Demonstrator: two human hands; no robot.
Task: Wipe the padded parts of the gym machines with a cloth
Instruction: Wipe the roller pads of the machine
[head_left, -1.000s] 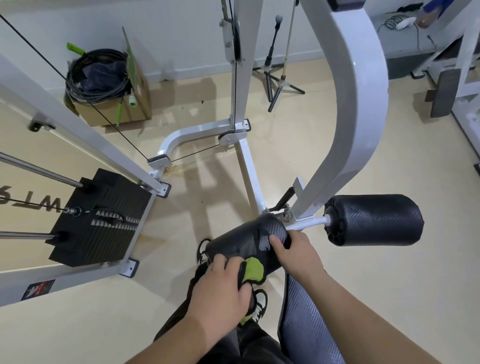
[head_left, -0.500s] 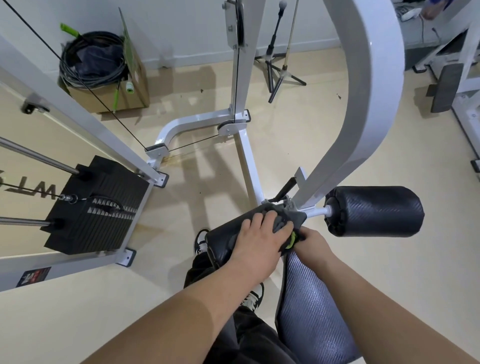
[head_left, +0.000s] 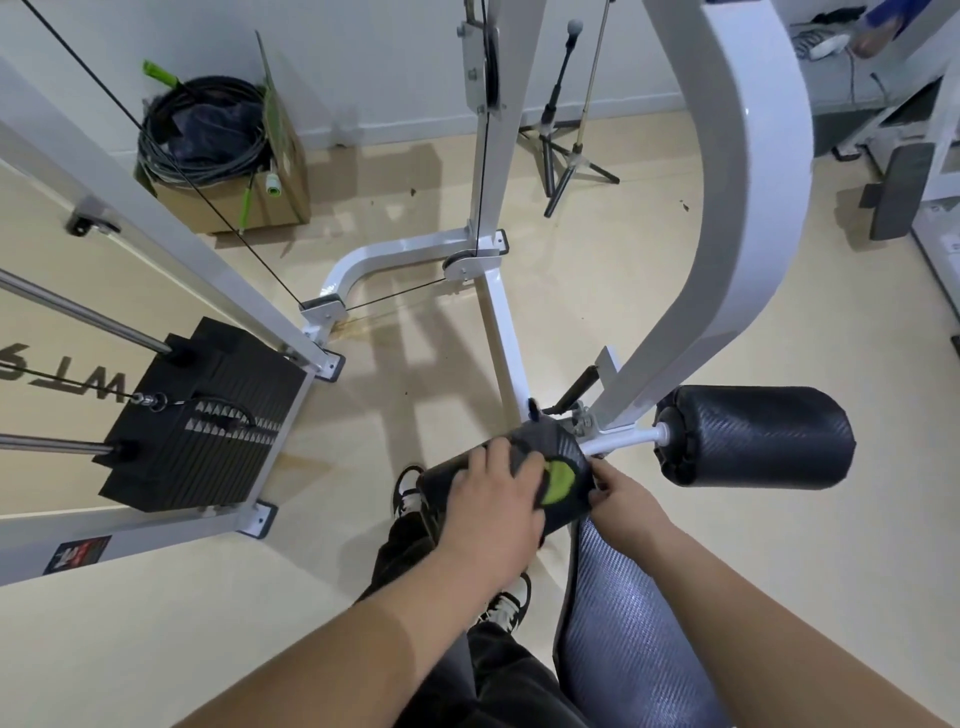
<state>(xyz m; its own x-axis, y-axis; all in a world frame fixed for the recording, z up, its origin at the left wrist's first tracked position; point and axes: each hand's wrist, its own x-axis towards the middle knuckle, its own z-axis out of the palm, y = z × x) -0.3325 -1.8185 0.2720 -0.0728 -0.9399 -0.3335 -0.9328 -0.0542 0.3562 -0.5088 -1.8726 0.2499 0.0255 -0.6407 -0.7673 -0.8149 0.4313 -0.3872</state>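
Observation:
Two black padded rollers sit on a white bar at the foot of a curved white arm (head_left: 727, 218). My left hand (head_left: 493, 514) lies on top of the left roller (head_left: 545, 441) and presses a grey and green cloth (head_left: 557, 480) against it, fingers curled over the cloth. At the inner end of that roller, my right hand (head_left: 626, 501) holds the pad's edge with its fingertips. The right roller (head_left: 753, 436) is untouched. The padded grey seat (head_left: 623, 639) lies below my right forearm.
A black weight stack (head_left: 197, 415) with guide rods stands at the left inside a white frame (head_left: 156, 223). A cardboard box of coiled cables (head_left: 218, 156) sits by the wall. Tripod stands (head_left: 566, 150) and another machine's pad (head_left: 893, 192) are further back. My shoes are under the roller.
My left hand slid the cloth along the left roller from its outer end toward the inner end. My right hand shifted from the roller's top to its inner end.

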